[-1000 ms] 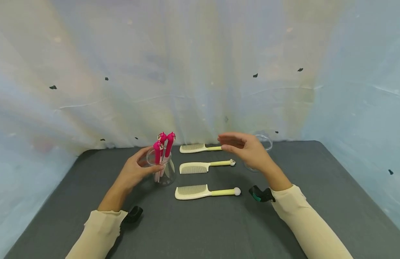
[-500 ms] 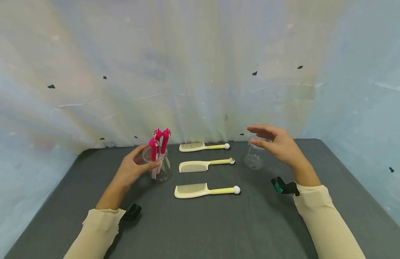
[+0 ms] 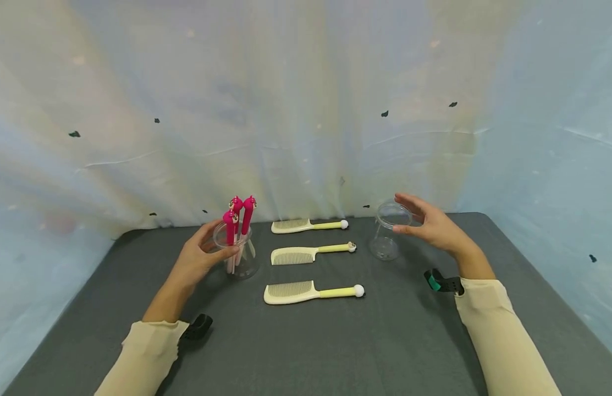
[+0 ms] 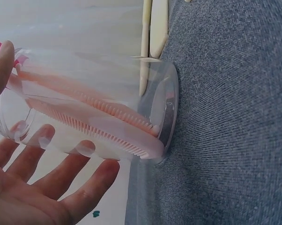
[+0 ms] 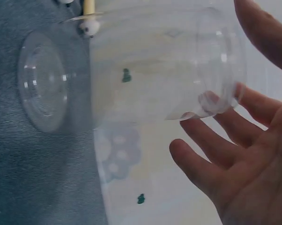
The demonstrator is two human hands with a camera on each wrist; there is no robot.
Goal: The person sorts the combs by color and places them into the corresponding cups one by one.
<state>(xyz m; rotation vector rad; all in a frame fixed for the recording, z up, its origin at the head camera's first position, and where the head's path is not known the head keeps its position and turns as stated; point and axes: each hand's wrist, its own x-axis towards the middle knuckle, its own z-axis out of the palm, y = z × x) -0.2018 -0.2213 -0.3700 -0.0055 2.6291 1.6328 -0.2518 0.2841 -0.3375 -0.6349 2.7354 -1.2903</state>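
Note:
My left hand (image 3: 199, 253) grips a clear plastic jar (image 3: 247, 268) near its rim, thumb in front and fingers behind. Three combs with magenta handles (image 3: 248, 212) stand in it, heads down; their pale pink teeth (image 4: 85, 119) show through the wall in the left wrist view. On the right, my right hand (image 3: 436, 231) is spread around the rim of a second clear jar (image 3: 384, 247), which holds nothing. Fingertips (image 5: 190, 116) meet its side near the rim in the right wrist view, while the thumb (image 5: 267, 35) is held away from it.
Between the jars, three cream combs with yellow handles lie in a column: a far comb (image 3: 292, 226), a middle comb (image 3: 293, 255) and a near comb (image 3: 291, 292). A dark grey cloth (image 3: 306, 352) covers the table. A pale patterned curtain (image 3: 286, 110) closes off the back.
My right hand has moved right, away from the far comb, to the rim of the second jar. My left hand has shifted slightly left with its jar and combs.

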